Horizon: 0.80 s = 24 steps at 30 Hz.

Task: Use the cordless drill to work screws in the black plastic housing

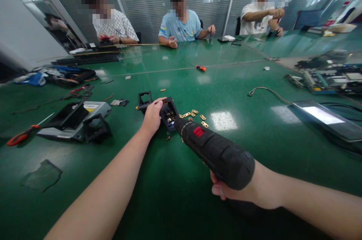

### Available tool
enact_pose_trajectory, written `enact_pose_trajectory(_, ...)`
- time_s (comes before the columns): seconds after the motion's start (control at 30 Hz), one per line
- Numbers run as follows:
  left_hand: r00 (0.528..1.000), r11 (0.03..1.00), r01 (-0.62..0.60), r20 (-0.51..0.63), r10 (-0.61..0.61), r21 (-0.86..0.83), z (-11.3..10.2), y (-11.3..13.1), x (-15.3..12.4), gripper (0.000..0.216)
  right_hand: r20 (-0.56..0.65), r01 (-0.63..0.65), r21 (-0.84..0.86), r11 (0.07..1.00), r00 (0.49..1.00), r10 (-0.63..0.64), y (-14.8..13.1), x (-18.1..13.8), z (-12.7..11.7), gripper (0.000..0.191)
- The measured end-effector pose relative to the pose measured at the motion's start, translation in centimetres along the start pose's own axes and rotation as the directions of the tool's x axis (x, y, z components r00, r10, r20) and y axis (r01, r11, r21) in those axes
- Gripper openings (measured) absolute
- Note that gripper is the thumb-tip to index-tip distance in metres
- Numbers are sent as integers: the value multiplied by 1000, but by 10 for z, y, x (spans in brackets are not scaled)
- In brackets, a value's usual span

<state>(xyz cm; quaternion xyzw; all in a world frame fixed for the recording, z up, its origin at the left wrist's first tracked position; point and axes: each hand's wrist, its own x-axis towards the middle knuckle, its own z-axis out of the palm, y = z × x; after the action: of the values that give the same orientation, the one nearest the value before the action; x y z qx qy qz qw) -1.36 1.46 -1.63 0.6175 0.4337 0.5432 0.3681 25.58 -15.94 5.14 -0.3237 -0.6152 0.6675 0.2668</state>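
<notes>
My left hand (152,117) is closed on the side of a small black plastic housing (174,110) with brass-coloured metal parts inside. In my right hand (226,189) is a black cordless drill (217,149) with a red switch on top. Its chuck end points at the housing, and the drill body hides the tip, so I cannot tell whether it touches. Small brass plates (194,113) with holes lie just right of the housing. Behind my left hand stands a black open frame (144,99). A tiny screw-like piece (168,137) rests below the housing.
At left are a grey metal-cased unit (76,119), another black frame (96,128) and an orange-handled screwdriver (24,135). A second screwdriver (201,68) lies further back. On the right are a lit flat device (325,117) and circuit boards (333,77). Three people sit across the green table (240,93).
</notes>
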Motion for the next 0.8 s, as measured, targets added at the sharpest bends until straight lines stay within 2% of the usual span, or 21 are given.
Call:
enact_pose_trajectory(0.2,1000,999,-11,-18,12,36,-2,-5,1,50,-10,-57,81,995,998,58,6,-1,-1,22)
enact_pose_trajectory(0.47,1000,999,-14,13,14,29,-2,-1,1,50,1,-128,27,991,992,128,20,-5,-4,23)
enact_pose_trajectory(0.67,999,1000,-4,46,4,-7,-2,2,-1,53,-31,-29,-36,999,999,28,8,-2,-2,26)
enact_pose_trajectory(0.8,999,1000,0,49,0,0,-3,2,-1,55,-37,-21,-66,998,999,19,4,-2,-2,25)
